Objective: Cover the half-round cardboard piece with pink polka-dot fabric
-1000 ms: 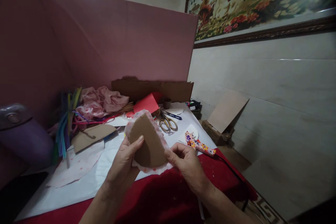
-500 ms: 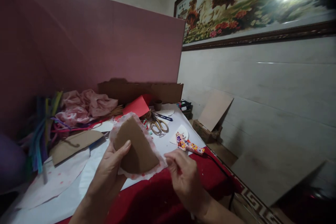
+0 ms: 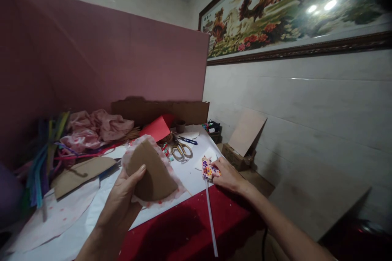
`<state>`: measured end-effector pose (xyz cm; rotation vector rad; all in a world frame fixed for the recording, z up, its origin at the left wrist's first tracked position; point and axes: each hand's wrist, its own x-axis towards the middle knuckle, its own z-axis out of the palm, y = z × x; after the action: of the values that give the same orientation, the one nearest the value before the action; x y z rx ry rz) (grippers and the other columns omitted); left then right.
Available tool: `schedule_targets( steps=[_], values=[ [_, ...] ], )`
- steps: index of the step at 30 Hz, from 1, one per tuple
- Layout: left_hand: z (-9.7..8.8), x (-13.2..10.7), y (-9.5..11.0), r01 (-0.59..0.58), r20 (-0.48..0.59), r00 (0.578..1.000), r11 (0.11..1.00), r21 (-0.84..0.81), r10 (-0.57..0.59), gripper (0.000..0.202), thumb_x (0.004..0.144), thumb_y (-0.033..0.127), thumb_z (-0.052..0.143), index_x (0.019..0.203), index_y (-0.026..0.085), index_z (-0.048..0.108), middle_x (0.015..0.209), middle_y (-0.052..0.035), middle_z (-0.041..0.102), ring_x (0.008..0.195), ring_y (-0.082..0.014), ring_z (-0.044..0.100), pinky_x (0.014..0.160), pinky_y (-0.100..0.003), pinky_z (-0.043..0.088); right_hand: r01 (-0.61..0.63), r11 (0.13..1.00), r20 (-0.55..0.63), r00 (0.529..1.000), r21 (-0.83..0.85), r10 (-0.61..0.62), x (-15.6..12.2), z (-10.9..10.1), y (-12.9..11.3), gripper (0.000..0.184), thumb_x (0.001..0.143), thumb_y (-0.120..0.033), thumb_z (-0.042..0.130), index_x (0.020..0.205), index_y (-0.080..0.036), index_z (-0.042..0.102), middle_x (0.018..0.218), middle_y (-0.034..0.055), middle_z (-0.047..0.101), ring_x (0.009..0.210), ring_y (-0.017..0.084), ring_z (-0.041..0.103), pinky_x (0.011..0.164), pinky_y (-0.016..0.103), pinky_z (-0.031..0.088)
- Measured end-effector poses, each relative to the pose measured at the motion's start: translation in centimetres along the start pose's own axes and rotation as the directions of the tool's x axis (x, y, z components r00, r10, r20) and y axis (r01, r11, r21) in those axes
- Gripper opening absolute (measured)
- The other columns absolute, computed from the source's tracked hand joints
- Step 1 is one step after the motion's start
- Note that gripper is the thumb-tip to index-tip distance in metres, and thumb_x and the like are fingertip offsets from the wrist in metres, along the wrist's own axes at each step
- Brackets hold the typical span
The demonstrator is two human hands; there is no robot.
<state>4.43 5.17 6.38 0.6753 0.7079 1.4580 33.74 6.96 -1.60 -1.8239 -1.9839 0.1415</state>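
Observation:
My left hand (image 3: pixel 127 189) is closed on a curved cardboard piece (image 3: pixel 150 175), thumb on its brown face. Thin white fabric with pink-red dots (image 3: pixel 176 195) lies behind the card and sticks out past its edges. To the right, my right hand (image 3: pixel 229 175) has its fingers round the handle of a flower-patterned hot glue gun (image 3: pixel 208 168), which rests on the table. A long clear glue stick (image 3: pixel 211 220) juts out of the gun's rear toward me, over the red cloth. Beyond the gun lies a white cut piece (image 3: pixel 211 154), partly covered.
Gold-handled scissors (image 3: pixel 181 151) and a dark blue cutter (image 3: pixel 188 140) lie behind the card. Red paper (image 3: pixel 155 129), a small brown pot (image 3: pixel 180 125) and crumpled pink fabric (image 3: pixel 98 126) stand farther back. At left are another cardboard piece (image 3: pixel 85 173), dotted fabric (image 3: pixel 65 212) and coloured strips (image 3: pixel 39 163).
My right hand has left the fabric edge and moved right and forward onto the glue gun, which has turned so its stick shows. My left hand still holds the card.

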Motion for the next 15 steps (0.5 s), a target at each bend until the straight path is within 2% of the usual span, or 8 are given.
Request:
schedule_targets(
  steps=[4, 10, 13, 15],
  values=[
    [0.0, 0.2, -0.1, 0.022, -0.022, 1.000, 1.000, 0.018, -0.021, 0.040, 0.066, 0.006, 0.072, 0.102, 0.023, 0.067, 0.082, 0.0003, 0.076, 0.064, -0.0168, 0.071, 0.058, -0.026, 0.060, 0.059, 0.996, 0.025, 0.998, 0.070, -0.061, 0.5, -0.6, 0.3, 0.026, 0.065, -0.011, 0.060, 0.090, -0.017, 0.059, 0.096, 0.0066, 0.057, 0.091, 0.021, 0.050, 0.081, 0.029, 0.036],
    [0.1, 0.1, -0.1, 0.001, -0.003, 1.000, 1.000, 0.018, -0.001, 0.042, 0.065, 0.005, 0.073, 0.102, 0.024, 0.067, 0.083, 0.0016, 0.076, 0.065, -0.0141, 0.070, 0.061, -0.023, 0.059, 0.016, 0.968, 0.086, 0.996, 0.250, -0.038, 0.7, -1.7, 0.5, 0.022, 0.065, -0.015, 0.064, 0.087, -0.017, 0.060, 0.078, 0.0011, 0.058, 0.071, 0.017, 0.050, 0.067, 0.028, 0.036],
    [0.1, 0.0, 0.0, 0.007, 0.004, 1.000, 1.000, 0.009, -0.007, 0.042, 0.063, 0.005, 0.074, 0.101, 0.023, 0.067, 0.083, 0.0006, 0.076, 0.064, -0.0146, 0.070, 0.058, -0.023, 0.058, -0.050, 0.913, 0.104, 0.995, 0.405, 0.008, 0.8, -2.2, 0.7, 0.021, 0.065, -0.017, 0.063, 0.086, -0.018, 0.061, 0.072, -0.0008, 0.058, 0.063, 0.014, 0.048, 0.059, 0.026, 0.034],
    [0.2, -0.1, 0.1, 0.012, 0.004, 1.000, 1.000, 0.014, -0.012, 0.042, 0.064, 0.006, 0.074, 0.102, 0.023, 0.066, 0.082, 0.0007, 0.076, 0.063, -0.0145, 0.070, 0.058, -0.023, 0.058, -0.109, 0.843, 0.131, 0.990, 0.527, 0.046, 0.8, -2.5, 0.8, 0.020, 0.069, -0.023, 0.060, 0.089, -0.018, 0.060, 0.067, -0.0020, 0.058, 0.052, 0.011, 0.043, 0.050, 0.024, 0.032]
  ],
)
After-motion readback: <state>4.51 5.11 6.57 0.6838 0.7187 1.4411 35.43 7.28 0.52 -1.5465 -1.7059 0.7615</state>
